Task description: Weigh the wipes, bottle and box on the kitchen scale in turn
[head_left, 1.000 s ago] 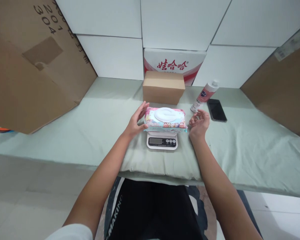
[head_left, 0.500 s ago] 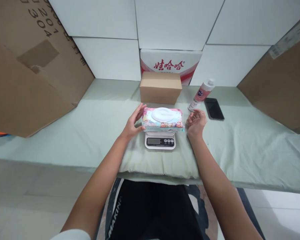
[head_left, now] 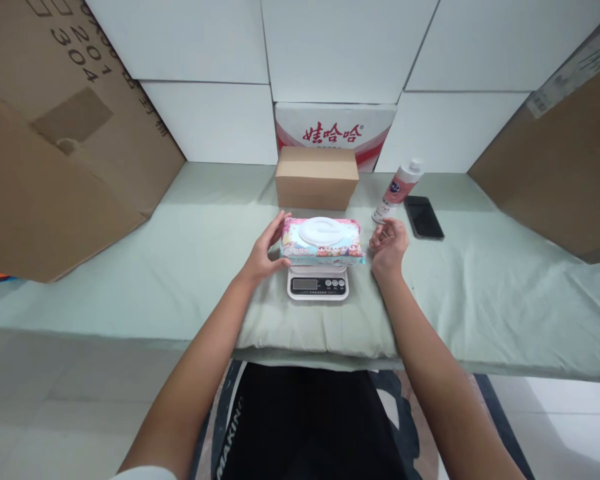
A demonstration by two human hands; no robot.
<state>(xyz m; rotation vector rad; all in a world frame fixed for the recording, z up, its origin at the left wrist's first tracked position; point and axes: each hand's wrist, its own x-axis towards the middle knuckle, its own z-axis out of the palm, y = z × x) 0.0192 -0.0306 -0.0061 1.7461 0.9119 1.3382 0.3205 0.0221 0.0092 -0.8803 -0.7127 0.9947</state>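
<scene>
The wipes pack [head_left: 321,239] lies on the scale [head_left: 317,285], between the hands. The left hand [head_left: 264,248] is open against its end; the right hand [head_left: 389,245] is loosely curled, empty, just beside it.

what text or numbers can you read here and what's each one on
"娃哈哈" in red, on the white and red carton behind the small brown box.
"201" and "304" on the large cardboard box at left; the other characters beside them are cut off or unclear.
"MAKING" on the black shorts, partly cropped.
Wipes pack, scale display and buttons, bottle label, right box sticker: print too small or blurred to read.
</scene>
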